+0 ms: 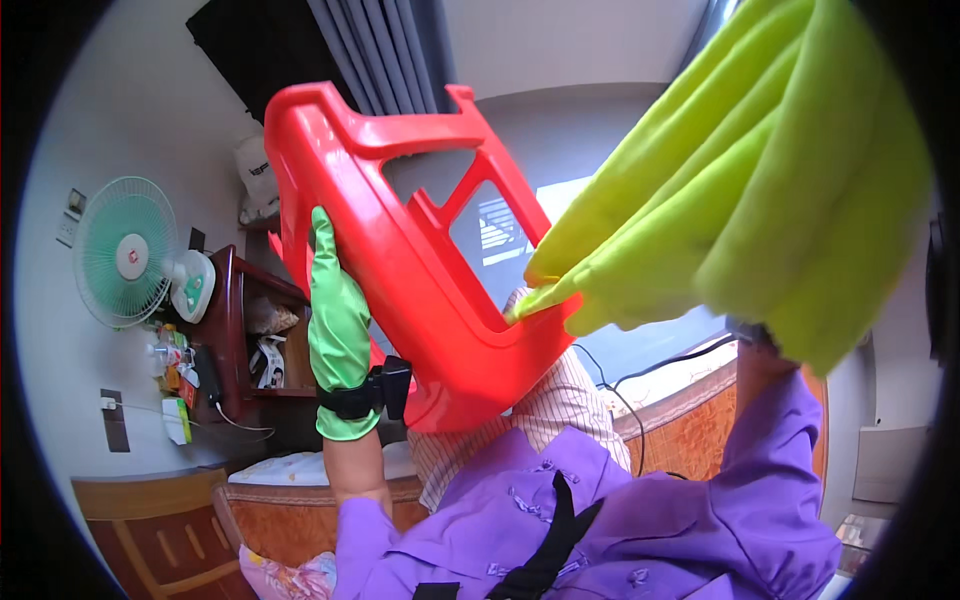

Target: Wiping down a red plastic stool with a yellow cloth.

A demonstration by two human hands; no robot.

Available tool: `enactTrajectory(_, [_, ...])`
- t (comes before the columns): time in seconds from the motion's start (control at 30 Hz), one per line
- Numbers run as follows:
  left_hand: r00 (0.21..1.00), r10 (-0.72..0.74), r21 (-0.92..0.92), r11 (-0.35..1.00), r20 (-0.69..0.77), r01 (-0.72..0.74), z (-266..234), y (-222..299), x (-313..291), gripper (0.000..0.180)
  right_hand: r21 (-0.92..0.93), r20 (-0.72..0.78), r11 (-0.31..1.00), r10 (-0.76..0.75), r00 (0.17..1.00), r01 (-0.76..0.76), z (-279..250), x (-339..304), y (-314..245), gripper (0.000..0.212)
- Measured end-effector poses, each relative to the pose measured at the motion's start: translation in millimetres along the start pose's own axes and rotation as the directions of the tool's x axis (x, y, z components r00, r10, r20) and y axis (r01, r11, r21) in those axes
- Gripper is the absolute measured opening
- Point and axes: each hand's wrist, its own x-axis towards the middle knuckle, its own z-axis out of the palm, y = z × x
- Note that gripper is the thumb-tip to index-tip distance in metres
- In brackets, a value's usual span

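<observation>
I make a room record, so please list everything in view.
Plastic stool: one, red, centre, tilted
Cloth: one, lime, upper right
Electric fan: one, green and white, left
Wooden cabinet: one, dark red, left
Small packages: several, mixed colours, beside cabinet
Bag: one, white, upper left
Curtain: at least one, grey, top
Cable: at least one, black, centre right
Wooden furniture: at least two, brown, lower part
Striped trousers: one pair, pale, lower centre
Jacket: one, purple, bottom
Wrist device: one, black, left wrist
Left hand: one, green glove, on stool
Right hand: one, hidden behind cloth
</observation>
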Motion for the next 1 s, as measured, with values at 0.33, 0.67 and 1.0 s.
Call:
enactTrajectory(0.33, [0.993,0.035,0.031,0.999,-0.112,-0.031,-38,-11,0,0.075,-0.073,-0.009,0.995,-0.062,0.998,0.061,3,39,-5,0.035])
enactTrajectory(0.67, [0.993,0.054,0.050,0.998,-0.102,-0.049,-26,-5,-17,0.072,0.321,0.078,0.867,0.377,0.923,-0.381,40,-144,111,0.038])
enactTrajectory(1.0, [0.996,0.052,0.090,0.995,-0.071,-0.045,-9,1,-23,0.065,-0.642,0.294,0.760,0.124,0.948,0.099,82,-197,171,0.031])
